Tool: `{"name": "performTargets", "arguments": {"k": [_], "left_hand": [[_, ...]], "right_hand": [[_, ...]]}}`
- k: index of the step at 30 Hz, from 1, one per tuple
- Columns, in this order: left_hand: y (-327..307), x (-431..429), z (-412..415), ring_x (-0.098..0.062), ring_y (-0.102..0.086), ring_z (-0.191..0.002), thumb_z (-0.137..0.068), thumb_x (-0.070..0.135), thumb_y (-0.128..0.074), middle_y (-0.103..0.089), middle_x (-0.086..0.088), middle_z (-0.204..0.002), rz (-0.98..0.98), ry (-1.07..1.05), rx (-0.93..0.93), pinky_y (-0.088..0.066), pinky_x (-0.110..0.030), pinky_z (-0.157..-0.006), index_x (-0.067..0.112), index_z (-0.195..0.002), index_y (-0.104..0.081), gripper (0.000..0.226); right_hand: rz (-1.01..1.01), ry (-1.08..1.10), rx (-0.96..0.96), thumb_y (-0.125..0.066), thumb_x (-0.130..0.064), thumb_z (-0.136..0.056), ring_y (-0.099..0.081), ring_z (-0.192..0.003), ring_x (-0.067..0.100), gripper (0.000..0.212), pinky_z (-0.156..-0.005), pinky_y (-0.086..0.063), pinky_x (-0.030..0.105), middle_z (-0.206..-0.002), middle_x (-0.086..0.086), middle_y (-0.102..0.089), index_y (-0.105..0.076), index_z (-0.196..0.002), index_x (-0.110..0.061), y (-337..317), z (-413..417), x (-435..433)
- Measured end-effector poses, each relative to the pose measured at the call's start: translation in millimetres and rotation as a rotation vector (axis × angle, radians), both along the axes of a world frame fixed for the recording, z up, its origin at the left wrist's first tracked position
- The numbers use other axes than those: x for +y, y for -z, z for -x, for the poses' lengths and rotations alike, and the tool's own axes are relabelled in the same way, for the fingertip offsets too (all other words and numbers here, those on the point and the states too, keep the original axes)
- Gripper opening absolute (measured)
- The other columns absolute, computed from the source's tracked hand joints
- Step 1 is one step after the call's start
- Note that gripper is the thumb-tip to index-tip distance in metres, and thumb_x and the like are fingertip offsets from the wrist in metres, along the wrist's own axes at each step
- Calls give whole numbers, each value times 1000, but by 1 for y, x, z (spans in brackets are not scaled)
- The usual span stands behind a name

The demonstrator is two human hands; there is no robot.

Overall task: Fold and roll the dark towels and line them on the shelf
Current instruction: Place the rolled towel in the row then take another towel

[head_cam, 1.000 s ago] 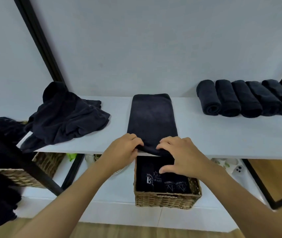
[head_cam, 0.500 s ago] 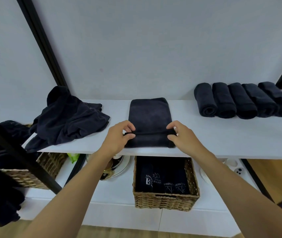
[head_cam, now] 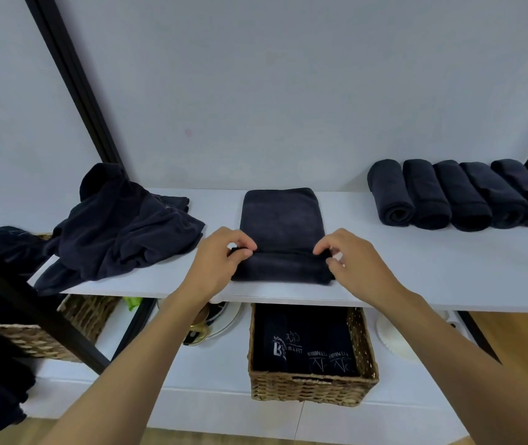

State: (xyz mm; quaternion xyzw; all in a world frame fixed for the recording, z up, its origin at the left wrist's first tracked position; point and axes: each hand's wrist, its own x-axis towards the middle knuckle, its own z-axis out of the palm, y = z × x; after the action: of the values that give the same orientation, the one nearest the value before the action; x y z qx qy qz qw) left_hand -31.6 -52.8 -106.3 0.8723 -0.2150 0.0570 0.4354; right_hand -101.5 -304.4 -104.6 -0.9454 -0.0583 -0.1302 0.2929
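A dark folded towel (head_cam: 281,220) lies lengthwise on the white shelf (head_cam: 416,268), its near end turned over into a low roll. My left hand (head_cam: 220,258) pinches the roll's left end, and my right hand (head_cam: 352,261) pinches its right end. Several finished dark rolls (head_cam: 455,194) lie side by side at the shelf's right. A heap of unfolded dark towels (head_cam: 121,226) sits at the shelf's left.
A wicker basket (head_cam: 310,383) with dark printed cloths stands on the lower shelf under my hands. Another wicker basket (head_cam: 47,332) with dark cloth is at the left. Black frame bars (head_cam: 73,78) run diagonally at left. A white plate (head_cam: 394,338) lies lower right.
The towel's near end, which hung over the shelf edge, has been lifted and turned over onto the towel. Both hands moved forward and apart to the roll's ends.
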Motion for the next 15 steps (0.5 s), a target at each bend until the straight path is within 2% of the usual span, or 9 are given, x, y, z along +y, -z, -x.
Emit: {"name": "performTargets", "arguments": {"k": [2, 3, 6, 8, 10, 12, 13, 15], "left_hand": [[10, 0, 1, 1, -56, -92, -91, 9, -65, -62, 11, -96, -33, -16, 16, -42, -10, -76, 26, -88, -70, 18], [13, -1, 1, 2, -56, -91, -91, 9, -65, -61, 12, -95, -45, -28, -9, -40, -9, -77, 27, -87, -69, 18], [17, -4, 2, 1, -53, -87, -92, 7, -61, -55, 9, -99, -148, -25, -138, -37, -3, -76, 23, -88, -66, 17], [21, -3, 5, -4, -52, -86, -92, 4, -57, -47, 12, -105, -237, 6, -200, -41, -8, -74, 21, -89, -66, 20], [25, 2, 7, -10, -50, -91, -89, 10, -57, -48, 10, -106, -325, 49, -348, -47, -22, -77, 20, -90, -69, 16], [30, 11, 7, -17, -50, -97, -85, 29, -58, -54, 4, -109, -444, 98, -499, -48, -33, -81, 18, -95, -73, 21], [32, 16, 6, -19, -50, -101, -83, 36, -61, -56, 2, -111, -519, 130, -532, -47, -34, -84, 19, -100, -73, 27], [32, 20, 2, -20, -51, -104, -79, 35, -70, -61, 3, -110, -603, 175, -559, -43, -34, -87, 20, -107, -71, 32]], "right_hand": [[16, 66, 80, -55, -6, -93, -56, -94, 13, 28, -84, -44, 24, -110, -2, -58, -65, -111, -25, 11, -1, -3], [27, 90, 53, -57, -7, -93, -55, -95, 14, 29, -84, -44, 24, -112, -1, -56, -64, -114, -24, 16, -1, -3], [254, -12, -185, -63, 9, -79, -53, -91, 21, 40, -73, -49, 33, -106, 1, -55, -69, -107, -19, 19, 0, -1], [425, -151, -264, -66, 8, -73, -55, -80, 22, 35, -63, -52, 37, -96, 1, -61, -74, -97, -17, 25, 2, -3], [457, -203, -232, -64, -14, -81, -58, -81, 18, 21, -70, -51, 34, -96, -3, -64, -74, -99, -19, 26, 6, -4], [442, -198, -128, -63, -37, -87, -57, -93, 14, 28, -81, -46, 28, -108, -8, -62, -69, -110, -22, 25, 8, -7], [452, -191, -98, -64, -42, -88, -55, -100, 12, 33, -86, -43, 26, -115, -8, -59, -66, -115, -22, 24, 8, -9], [422, -174, -34, -65, -37, -90, -49, -108, 11, 32, -92, -42, 24, -125, -10, -54, -62, -118, -23, 21, 4, -8]]}}
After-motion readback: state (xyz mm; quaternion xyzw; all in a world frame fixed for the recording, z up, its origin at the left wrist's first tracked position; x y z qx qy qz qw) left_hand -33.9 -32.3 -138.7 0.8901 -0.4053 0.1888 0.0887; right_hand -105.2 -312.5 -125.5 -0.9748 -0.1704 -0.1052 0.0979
